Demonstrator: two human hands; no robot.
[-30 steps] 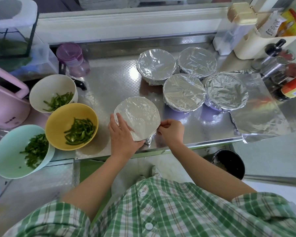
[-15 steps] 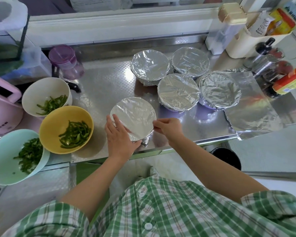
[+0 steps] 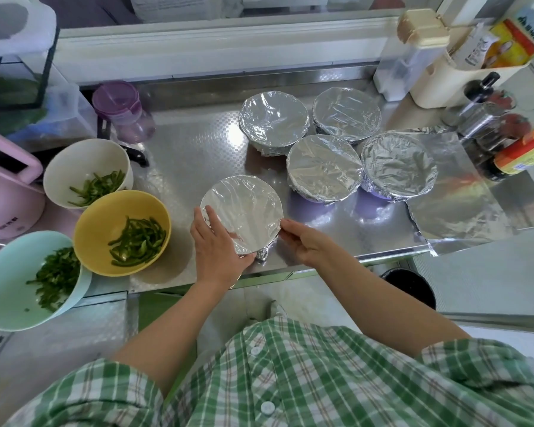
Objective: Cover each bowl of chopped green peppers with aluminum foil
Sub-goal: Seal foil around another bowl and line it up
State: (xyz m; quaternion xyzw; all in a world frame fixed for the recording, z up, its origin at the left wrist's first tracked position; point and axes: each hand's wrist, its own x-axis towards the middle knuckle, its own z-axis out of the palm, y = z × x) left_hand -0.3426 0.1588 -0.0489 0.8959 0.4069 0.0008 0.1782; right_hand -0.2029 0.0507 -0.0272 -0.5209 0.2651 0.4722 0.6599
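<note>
I have both hands on the foil-covered bowl (image 3: 244, 211) that sits near the front edge of the steel counter (image 3: 191, 149). My left hand (image 3: 218, 251) lies flat over the bowl's near-left rim, fingers spread and pressed down on the foil. My right hand (image 3: 302, 243) is at the bowl's right rim, with thumb and fingertips pinched together on the foil edge there. A crumpled tail of foil sticks out below the bowl's near side, between my two hands. Behind and to the right of this bowl stand four more foil-covered bowls (image 3: 324, 167), packed close to one another. Further right of those, a loose sheet of foil (image 3: 463, 208) lies flat on the counter. To the left of the bowl in my hands are three uncovered bowls of chopped green peppers: a yellow bowl (image 3: 122, 232) nearest, a white bowl (image 3: 87, 171) behind it and a mint-green bowl (image 3: 28, 278) at the far left, hanging over the counter's front edge.
</note>
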